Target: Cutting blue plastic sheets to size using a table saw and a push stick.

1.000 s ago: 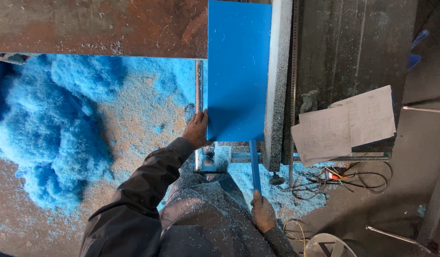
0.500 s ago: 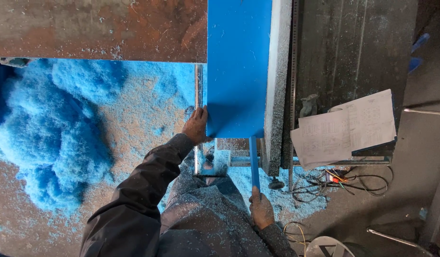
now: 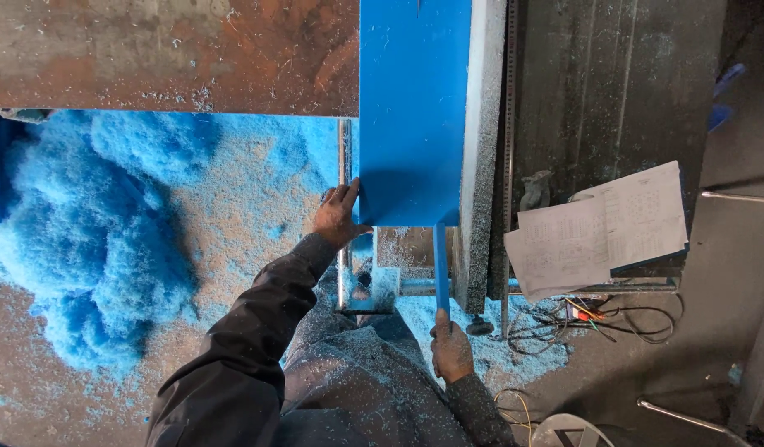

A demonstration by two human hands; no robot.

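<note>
Bright blue sheet (image 3: 413, 116), blue strip (image 3: 440, 265), blue shavings (image 3: 84, 240), rusty brown table (image 3: 167, 54), white papers (image 3: 601, 232).

Blue sheet (image 3: 413, 112), flat, perhaps plastic, thin strip (image 3: 440, 265)
</note>
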